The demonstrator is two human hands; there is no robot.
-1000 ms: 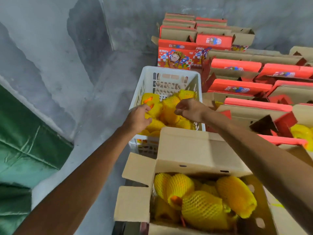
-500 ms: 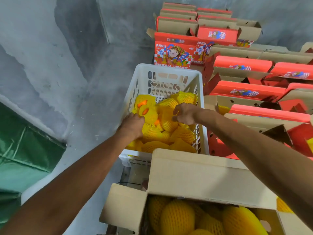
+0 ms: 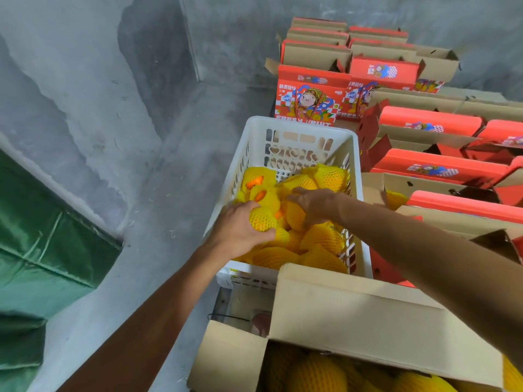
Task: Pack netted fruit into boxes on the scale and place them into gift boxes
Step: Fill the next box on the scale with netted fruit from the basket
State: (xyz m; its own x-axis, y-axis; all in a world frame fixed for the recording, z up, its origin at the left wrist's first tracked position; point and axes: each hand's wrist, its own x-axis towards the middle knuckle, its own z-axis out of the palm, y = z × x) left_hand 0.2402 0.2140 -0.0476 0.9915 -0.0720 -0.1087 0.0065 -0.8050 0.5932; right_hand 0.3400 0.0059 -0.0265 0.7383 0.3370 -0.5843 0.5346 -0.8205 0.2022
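Nearest, a cardboard box (image 3: 353, 315) is sitting w/ flaps open, prob. so netted fruit drops straight in. Beyond, both hands are working inside the white crate (image 3: 357, 176): left hand (image 3: 240, 229) curling round one netted fruit (image 3: 261, 219), right hand (image 3: 314, 202) gripping another. Farthest, red gift boxes (image 3: 430, 124) are waiting open.

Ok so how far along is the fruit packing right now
Partly done. The cardboard box nearest the camera already holds netted fruit. In hand: the left hand grips a netted fruit in the white crate, and the right hand curls round another. Left: the crate is still well stocked, and many red gift boxes stand open beyond.
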